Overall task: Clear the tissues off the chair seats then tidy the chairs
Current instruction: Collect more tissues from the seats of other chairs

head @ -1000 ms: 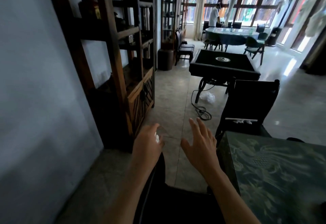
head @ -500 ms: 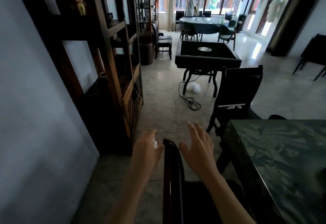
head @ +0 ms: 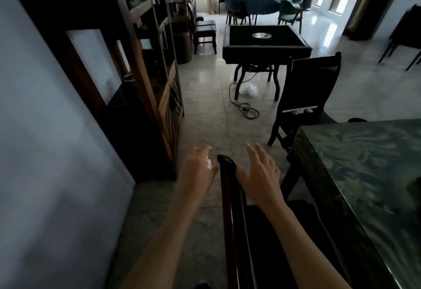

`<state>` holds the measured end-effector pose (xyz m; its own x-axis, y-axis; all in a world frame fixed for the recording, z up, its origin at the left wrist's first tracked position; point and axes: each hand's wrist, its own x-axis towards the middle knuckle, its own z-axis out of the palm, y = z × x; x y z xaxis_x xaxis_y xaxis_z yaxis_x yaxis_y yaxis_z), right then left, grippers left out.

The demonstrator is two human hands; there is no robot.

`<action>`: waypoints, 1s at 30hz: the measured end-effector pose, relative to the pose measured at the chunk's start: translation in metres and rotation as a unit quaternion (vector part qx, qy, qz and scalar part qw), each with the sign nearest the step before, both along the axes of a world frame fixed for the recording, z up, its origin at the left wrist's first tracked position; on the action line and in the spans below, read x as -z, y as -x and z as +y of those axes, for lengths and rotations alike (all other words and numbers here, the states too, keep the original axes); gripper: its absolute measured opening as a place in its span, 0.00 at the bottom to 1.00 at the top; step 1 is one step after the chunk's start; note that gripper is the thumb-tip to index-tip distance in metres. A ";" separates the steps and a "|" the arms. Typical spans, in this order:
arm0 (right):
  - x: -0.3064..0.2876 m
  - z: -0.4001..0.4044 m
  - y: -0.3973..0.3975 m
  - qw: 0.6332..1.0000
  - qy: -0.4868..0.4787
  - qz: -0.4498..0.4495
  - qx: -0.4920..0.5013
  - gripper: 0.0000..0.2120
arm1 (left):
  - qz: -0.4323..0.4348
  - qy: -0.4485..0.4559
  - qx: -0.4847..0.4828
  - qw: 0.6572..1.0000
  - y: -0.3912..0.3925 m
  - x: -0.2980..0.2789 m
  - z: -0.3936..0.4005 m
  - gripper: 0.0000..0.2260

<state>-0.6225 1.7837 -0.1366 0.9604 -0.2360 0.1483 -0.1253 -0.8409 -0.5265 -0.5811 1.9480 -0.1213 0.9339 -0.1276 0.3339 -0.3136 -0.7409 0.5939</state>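
Note:
A dark wooden chair (head: 230,197) stands right below me, its glossy backrest top between my hands. My left hand (head: 197,172) hovers just left of the backrest and holds a small white tissue (head: 208,163) in its curled fingers. My right hand (head: 259,172) is spread open just right of the backrest, its thumb at the rail. A second dark chair (head: 309,92) stands ahead at the green-topped table's (head: 364,174) far end, with white tissues (head: 300,111) lying on its seat.
A tall wooden shelf unit (head: 145,72) lines the wall on the left. Ahead stands a black square game table (head: 266,40), with a cable (head: 246,108) and a white plastic bag (head: 248,88) on the tiled floor beneath. Further back are a round table, chairs and a person.
The view has tipped down and moved forward, bringing the near chair's backrest up between my hands. Both hands keep their pose; the left still holds the tissue.

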 end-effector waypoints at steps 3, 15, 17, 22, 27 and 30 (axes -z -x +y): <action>0.013 0.004 -0.010 1.000 -0.005 0.012 0.026 0.34 | 0.013 -0.016 0.014 1.000 -0.021 0.018 0.000 0.18; 0.053 0.073 -0.139 0.988 -0.020 0.074 0.136 0.35 | 0.084 -0.029 0.107 0.990 -0.181 0.063 0.049 0.17; 0.052 0.086 -0.158 0.985 -0.026 0.079 0.153 0.35 | 0.087 -0.031 0.118 0.989 -0.206 0.062 0.060 0.16; 0.046 0.105 -0.205 0.980 -0.016 0.085 0.181 0.35 | 0.050 -0.030 0.154 0.986 -0.264 0.050 0.062 0.16; 0.044 0.101 -0.253 0.977 -0.008 0.080 0.197 0.35 | 0.034 -0.013 0.186 0.982 -0.317 0.044 0.051 0.17; 0.048 0.087 -0.288 0.974 -0.001 0.078 0.213 0.35 | 0.034 -0.020 0.196 0.980 -0.354 0.047 0.037 0.16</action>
